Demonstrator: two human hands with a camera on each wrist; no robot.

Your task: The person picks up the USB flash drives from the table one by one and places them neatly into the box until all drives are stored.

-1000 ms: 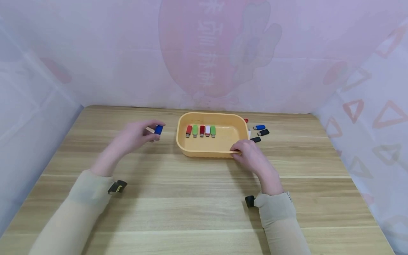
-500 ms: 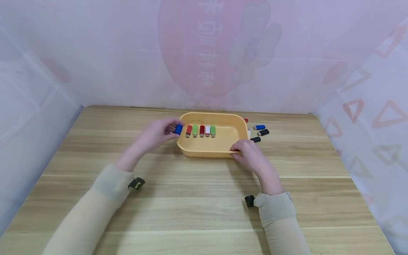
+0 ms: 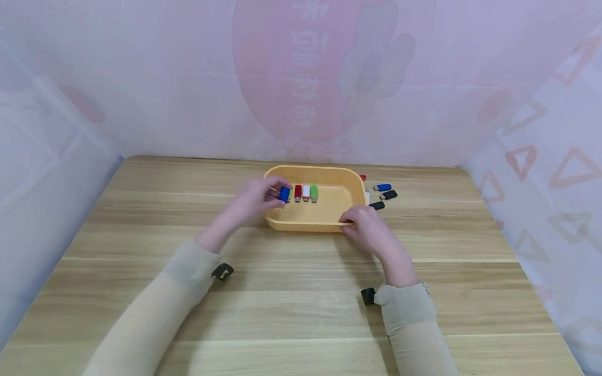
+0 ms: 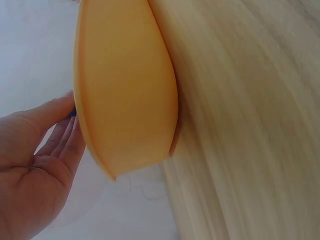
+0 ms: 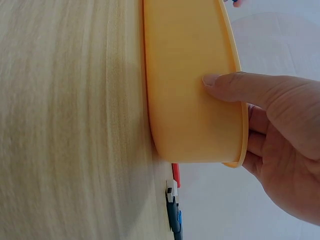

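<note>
The left hand (image 3: 256, 199) pinches a blue USB stick (image 3: 284, 194) over the yellow tray's (image 3: 329, 222) left end; the right hand (image 3: 369, 230) grips the tray's near right rim on the counter (image 3: 291, 292).

1. The yellow tray (image 4: 127, 95) is filling the middle of the view, its outer wall and rim facing the camera.
2. The left hand (image 4: 35, 160) is reaching over the rim, fingers (image 4: 62, 137) stretching inside.
3. A sliver of something blue (image 4: 73, 113) is showing at the thumb.
4. The wooden worktop (image 4: 250, 125) is lying blurred alongside.
</note>
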